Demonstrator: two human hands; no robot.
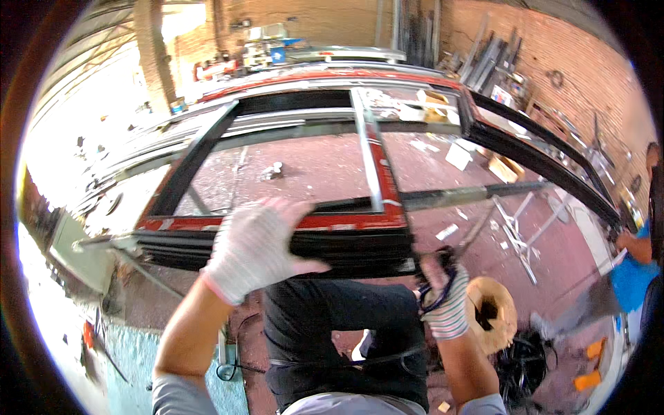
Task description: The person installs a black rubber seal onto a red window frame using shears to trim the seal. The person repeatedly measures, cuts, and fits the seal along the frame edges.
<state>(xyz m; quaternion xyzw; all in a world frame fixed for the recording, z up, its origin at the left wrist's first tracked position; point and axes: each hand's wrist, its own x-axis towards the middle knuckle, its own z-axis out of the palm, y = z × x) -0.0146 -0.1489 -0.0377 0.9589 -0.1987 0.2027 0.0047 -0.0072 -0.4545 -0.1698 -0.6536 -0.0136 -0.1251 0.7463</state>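
Where picture centre lies, large rectangular window frame [360,162], dark metal profile with red-taped near rail, spans 9 to 3 o'clock; central mullion divides it. Reddish concrete floor [318,166] visible through openings, littered with scraps; open room beyond far rail at 12 o'clock. Left hand [252,249], white knit glove, fingers spread wide, palm flat against near rail, gripping nothing. Right hand [446,297], striped knit glove, fingers closed round black rubber gasket strip [432,294] at frame's near right corner, 5 o'clock.
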